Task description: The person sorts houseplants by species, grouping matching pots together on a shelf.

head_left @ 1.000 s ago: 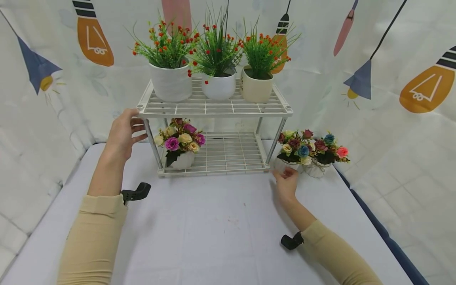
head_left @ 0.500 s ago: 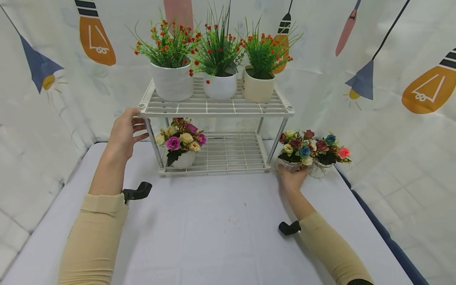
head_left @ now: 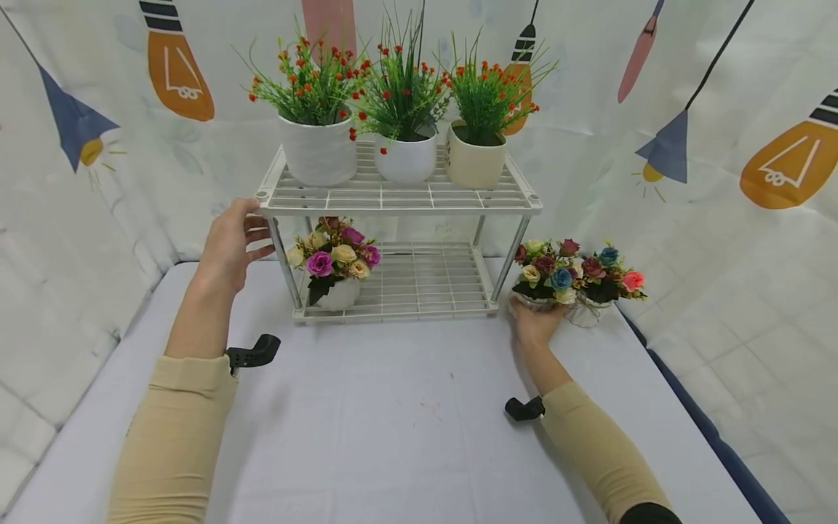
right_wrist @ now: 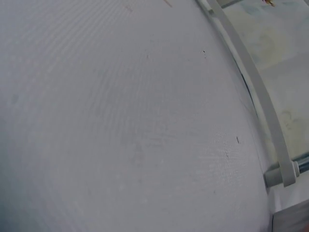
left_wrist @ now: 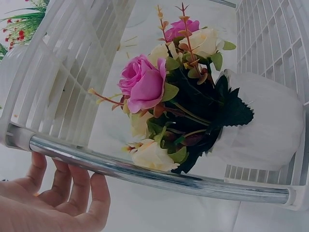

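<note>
My left hand [head_left: 225, 244] is at the upper left corner of the white two-tier rack [head_left: 396, 212]. In the left wrist view, its fingertips touch the rack's metal post [left_wrist: 145, 175], bent only loosely. My right hand [head_left: 537, 326] grips the pot [head_left: 533, 301] of a mixed artificial flower arrangement [head_left: 546, 268] beside the rack's right end, fingers partly hidden by the pot. Another potted arrangement [head_left: 609, 273] with a coral rose stands right beside it. The right wrist view shows neither this hand nor the pot.
A pot of purple and cream roses [head_left: 340, 255] stands at the left of the lower tier [head_left: 425, 280]. On the top tier are three pots with red-flowered grasses: white [head_left: 317, 149], white [head_left: 406, 156] and cream [head_left: 476, 156]. A patterned curtain [head_left: 589, 87] hangs behind the white-covered table [head_left: 393, 437].
My right hand has moved slightly right and closed around the flower pot's base, and the pot appears slightly higher. The left hand keeps its place at the rack corner.
</note>
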Demonstrator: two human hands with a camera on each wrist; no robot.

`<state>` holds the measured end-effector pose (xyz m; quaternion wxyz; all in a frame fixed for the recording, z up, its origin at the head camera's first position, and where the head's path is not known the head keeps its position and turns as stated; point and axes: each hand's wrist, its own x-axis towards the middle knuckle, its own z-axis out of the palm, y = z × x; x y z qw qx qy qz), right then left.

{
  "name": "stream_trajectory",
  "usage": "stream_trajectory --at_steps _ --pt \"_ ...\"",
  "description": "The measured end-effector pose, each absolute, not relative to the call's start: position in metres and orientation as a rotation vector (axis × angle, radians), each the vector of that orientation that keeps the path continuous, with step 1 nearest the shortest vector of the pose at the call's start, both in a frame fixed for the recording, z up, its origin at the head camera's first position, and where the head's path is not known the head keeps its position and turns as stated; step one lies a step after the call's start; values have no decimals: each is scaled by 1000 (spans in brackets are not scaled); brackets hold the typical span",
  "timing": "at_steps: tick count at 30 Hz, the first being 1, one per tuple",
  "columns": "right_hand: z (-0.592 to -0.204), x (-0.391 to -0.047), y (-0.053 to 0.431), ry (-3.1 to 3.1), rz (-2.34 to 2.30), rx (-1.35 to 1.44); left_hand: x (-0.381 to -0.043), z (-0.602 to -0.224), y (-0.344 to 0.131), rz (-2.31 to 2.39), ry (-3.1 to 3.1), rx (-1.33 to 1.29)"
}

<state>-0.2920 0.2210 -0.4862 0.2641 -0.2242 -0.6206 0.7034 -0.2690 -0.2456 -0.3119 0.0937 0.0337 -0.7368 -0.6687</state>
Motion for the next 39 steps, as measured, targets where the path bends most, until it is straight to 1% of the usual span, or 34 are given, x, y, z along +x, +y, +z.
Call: stream_trajectory --at_steps 13,21,31,39 --pt "-495 -280 225 -1707 1865 -577 -270 -313 -245 -1994 -2188 100" --pt "-484 -257 219 -1775 1864 -555 -270 -312 -246 -2004 -2178 92" --pt "-464 -220 192 -1749 1932 -419 -268 -312 -246 -1997 -2186 95" --pt "-457 -209 163 -1850 1923 -330 -268 -311 -247 -2046 -2155 102"
